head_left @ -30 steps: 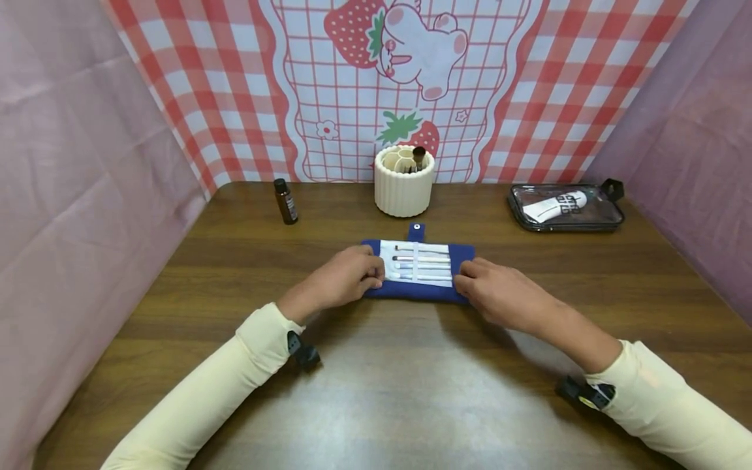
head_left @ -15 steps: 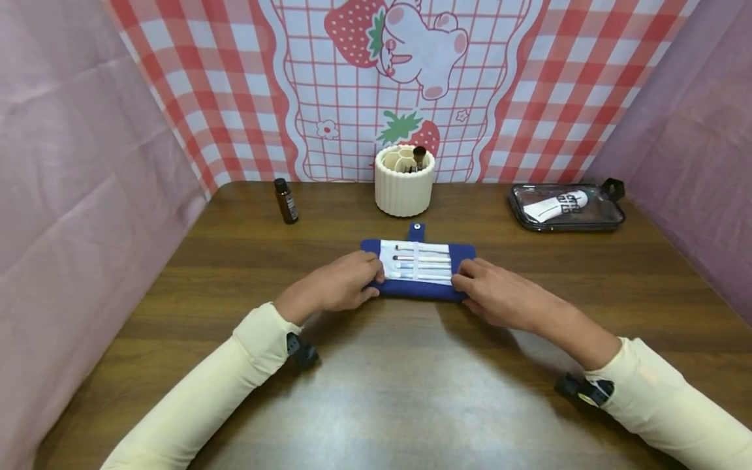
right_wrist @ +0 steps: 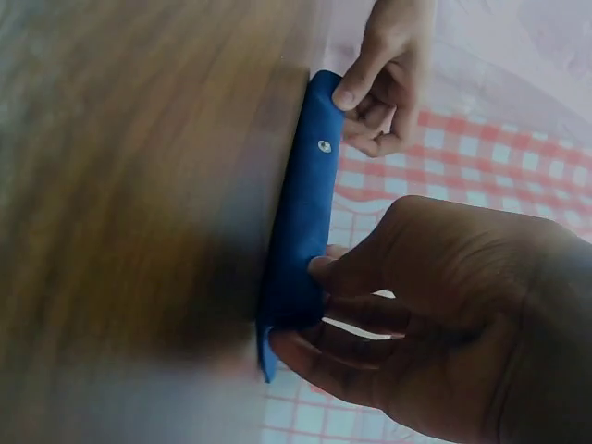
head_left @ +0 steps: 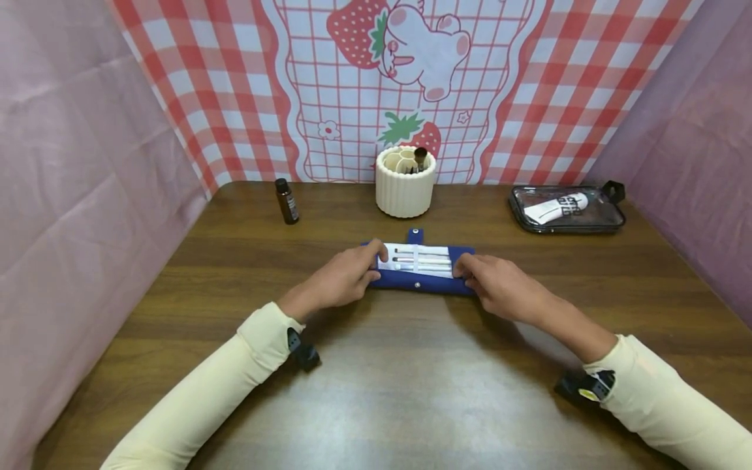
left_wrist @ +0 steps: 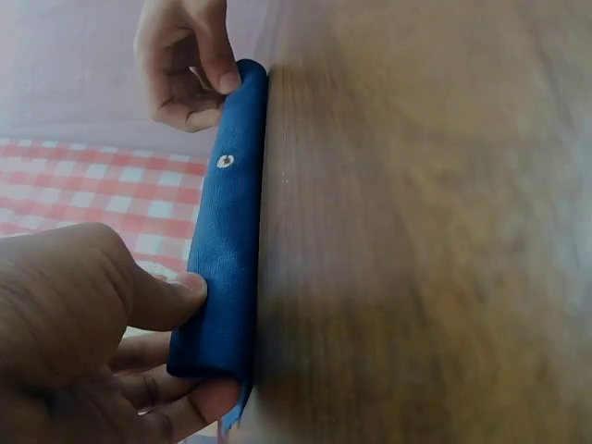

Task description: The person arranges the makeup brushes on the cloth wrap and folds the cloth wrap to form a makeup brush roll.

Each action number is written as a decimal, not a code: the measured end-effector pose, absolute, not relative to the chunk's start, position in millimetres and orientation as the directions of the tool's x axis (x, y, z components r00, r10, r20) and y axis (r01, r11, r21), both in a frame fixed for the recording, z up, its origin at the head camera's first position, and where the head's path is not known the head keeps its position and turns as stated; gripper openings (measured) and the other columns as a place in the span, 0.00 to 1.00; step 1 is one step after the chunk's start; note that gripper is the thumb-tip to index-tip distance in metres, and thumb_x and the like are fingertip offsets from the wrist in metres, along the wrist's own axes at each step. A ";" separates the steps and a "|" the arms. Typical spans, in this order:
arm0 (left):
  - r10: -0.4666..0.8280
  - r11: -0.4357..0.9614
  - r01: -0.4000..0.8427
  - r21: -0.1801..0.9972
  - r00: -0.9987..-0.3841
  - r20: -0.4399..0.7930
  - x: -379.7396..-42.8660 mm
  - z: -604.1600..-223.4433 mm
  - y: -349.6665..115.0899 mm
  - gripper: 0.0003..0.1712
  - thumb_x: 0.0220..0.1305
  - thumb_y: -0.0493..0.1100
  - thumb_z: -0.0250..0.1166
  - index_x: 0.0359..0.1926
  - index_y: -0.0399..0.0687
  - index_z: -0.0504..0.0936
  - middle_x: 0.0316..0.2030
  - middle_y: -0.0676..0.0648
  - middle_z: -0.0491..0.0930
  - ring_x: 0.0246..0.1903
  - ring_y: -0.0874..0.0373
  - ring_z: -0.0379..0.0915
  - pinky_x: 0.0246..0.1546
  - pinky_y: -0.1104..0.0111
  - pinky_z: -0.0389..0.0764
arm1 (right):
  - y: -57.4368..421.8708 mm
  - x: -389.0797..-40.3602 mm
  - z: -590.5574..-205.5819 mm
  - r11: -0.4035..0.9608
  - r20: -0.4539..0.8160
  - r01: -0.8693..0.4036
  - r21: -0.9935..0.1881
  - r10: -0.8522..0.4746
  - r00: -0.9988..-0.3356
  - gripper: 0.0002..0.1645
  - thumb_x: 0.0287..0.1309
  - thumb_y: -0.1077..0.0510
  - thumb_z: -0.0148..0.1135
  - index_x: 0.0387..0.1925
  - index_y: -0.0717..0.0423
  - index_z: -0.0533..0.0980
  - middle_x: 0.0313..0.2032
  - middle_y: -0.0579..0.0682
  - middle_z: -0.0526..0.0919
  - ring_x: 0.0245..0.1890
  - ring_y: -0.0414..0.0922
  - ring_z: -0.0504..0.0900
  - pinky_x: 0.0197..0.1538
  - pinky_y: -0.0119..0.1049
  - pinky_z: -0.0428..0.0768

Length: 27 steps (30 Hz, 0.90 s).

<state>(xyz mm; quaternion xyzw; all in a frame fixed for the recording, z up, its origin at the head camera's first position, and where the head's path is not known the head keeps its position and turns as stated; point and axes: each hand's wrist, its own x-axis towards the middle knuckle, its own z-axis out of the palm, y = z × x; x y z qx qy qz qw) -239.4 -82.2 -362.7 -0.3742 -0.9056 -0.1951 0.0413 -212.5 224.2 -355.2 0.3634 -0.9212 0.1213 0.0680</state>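
Note:
A blue makeup brush roll (head_left: 399,279) lies partly rolled on the table, its near side folded up into a band with a metal snap (left_wrist: 225,161). White-handled makeup brushes (head_left: 435,260) show under a white elastic inside it. The strap (head_left: 415,236) with its own snap points to the back. My left hand (head_left: 337,277) pinches the roll's left end, thumb on the near face, as the left wrist view shows. At the other end my right hand (head_left: 510,287) holds it the same way, thumb (right_wrist: 326,266) on the fold and fingers curled behind.
Behind the roll stands a cream ribbed holder (head_left: 404,189) with a dark brush in it. A small brown bottle (head_left: 287,202) is at the back left. At the back right lies a clear black-edged case (head_left: 602,212) containing a white tube (head_left: 555,207). Fabric hangs around the table.
The near edge of the roll has turned up and away, bringing a snap into view and covering the lowest brush. Both hands have shifted their fingers at the ends.

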 end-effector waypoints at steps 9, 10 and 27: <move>0.618 0.696 0.649 0.308 -0.759 0.205 -237.5 -362.9 -80.2 0.02 0.64 0.42 0.59 0.37 0.54 0.77 0.36 0.53 0.69 0.35 0.62 0.65 0.35 0.68 0.70 | 231.0 -224.8 -361.0 0.671 0.291 -0.702 -0.237 -0.641 -0.711 0.08 0.56 0.65 0.60 0.34 0.49 0.75 0.32 0.44 0.79 0.33 0.39 0.76 0.34 0.37 0.76; 0.622 0.705 0.650 0.284 -0.759 0.194 -236.9 -362.0 -79.4 0.01 0.64 0.42 0.59 0.37 0.54 0.77 0.35 0.54 0.68 0.35 0.62 0.65 0.36 0.69 0.69 | 231.3 -225.2 -360.6 0.670 0.298 -0.709 -0.219 -0.646 -0.703 0.08 0.55 0.66 0.60 0.32 0.48 0.75 0.32 0.44 0.78 0.33 0.39 0.75 0.35 0.38 0.75; 0.675 0.719 0.691 0.082 -0.721 0.155 -231.4 -362.5 -74.6 0.14 0.56 0.46 0.67 0.42 0.48 0.78 0.40 0.51 0.71 0.41 0.58 0.65 0.43 0.65 0.69 | 233.4 -214.2 -349.9 0.627 0.157 -0.778 0.045 -0.773 -0.614 0.24 0.49 0.64 0.67 0.50 0.52 0.73 0.44 0.51 0.71 0.46 0.48 0.68 0.47 0.45 0.72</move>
